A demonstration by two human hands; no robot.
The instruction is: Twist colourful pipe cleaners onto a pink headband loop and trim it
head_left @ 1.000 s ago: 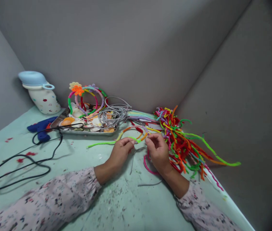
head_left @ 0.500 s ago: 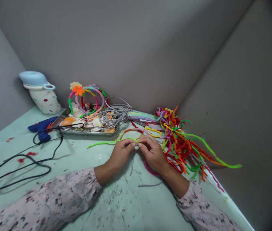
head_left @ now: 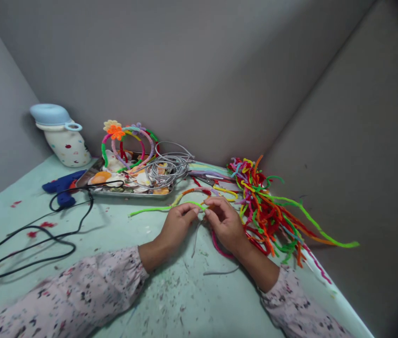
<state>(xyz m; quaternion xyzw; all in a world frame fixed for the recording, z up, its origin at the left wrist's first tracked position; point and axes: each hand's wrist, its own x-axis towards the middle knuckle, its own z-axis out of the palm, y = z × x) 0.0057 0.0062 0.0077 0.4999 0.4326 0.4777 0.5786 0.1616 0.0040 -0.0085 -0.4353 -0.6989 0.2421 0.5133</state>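
A bright green pipe cleaner (head_left: 149, 211) runs from the left into both hands. My left hand (head_left: 178, 225) pinches it between thumb and fingers. My right hand (head_left: 226, 226) is closed in a pinch at its right end, close to the left fingertips. Behind and below the hands lies a ring wrapped in multicoloured pipe cleaner (head_left: 187, 190), with a pink stretch (head_left: 216, 245) showing under the right hand. Whether the fingers also grip the ring is hidden. Grey wire (head_left: 195, 241) hangs below the fingertips, and another wire piece (head_left: 221, 272) lies nearer me.
A metal tray (head_left: 132, 194) holds shells, wrapped rings with flowers (head_left: 116, 131) and coiled grey wire (head_left: 171, 169). Left are a blue glue gun (head_left: 64, 188), its black cord (head_left: 33, 253) and a bottle (head_left: 65, 145). Yellow-handled scissors (head_left: 227, 192) lie by a pipe cleaner heap (head_left: 265, 211).
My right fingers have lifted and opened slightly around the green pipe cleaner's end, shifting a little right. My left hand keeps its pinch. The whole view has shifted slightly.
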